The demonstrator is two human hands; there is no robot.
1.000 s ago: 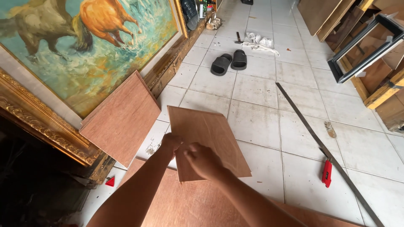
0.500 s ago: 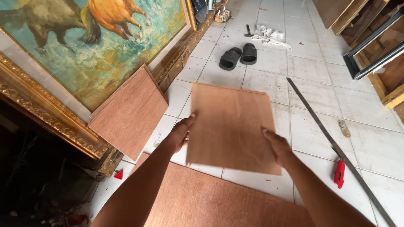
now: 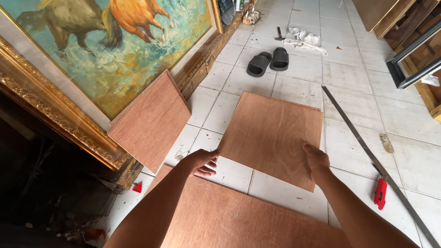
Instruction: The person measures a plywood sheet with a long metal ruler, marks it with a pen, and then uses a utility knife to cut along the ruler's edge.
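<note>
1. Both hands gripped one square plywood panel [image 3: 271, 138]: the left hand [image 3: 201, 161] clasped its near left corner with the fingers curled under the edge, and the right hand [image 3: 315, 160] pinched its right edge near the lower corner, thumb on top. The panel was held above the white tiled floor [image 3: 358, 78], between the two forearms, tilted with its far edge towards the sandals.
2. Largest in view was a framed painting [image 3: 115, 50] of horses in an ornate gilt frame, leaning along the left side.
3. Below the hands lay a wide plywood sheet [image 3: 239, 220], reddish brown, flat on the floor and reaching the bottom edge of the view; the held panel overlapped its far edge as seen from above.
4. A second plywood panel [image 3: 151, 121], much like the held one, leaned against the lower part of the gilt frame, just left of the left hand.
5. A long metal straightedge [image 3: 363, 142] ran diagonally across the tiles to the right of the held panel, well clear of it.
6. Dark frame pieces [image 3: 413, 64] and timber stood at the far right.
7. A pair of dark sandals [image 3: 268, 60] sat on the tiles beyond the panel, with white rags [image 3: 303, 36] farther off.
8. A red utility knife [image 3: 380, 194] lay touching the straightedge, near the right forearm.
9. Smallest, a red triangular scrap [image 3: 137, 187] lay by the foot of the frame
</note>
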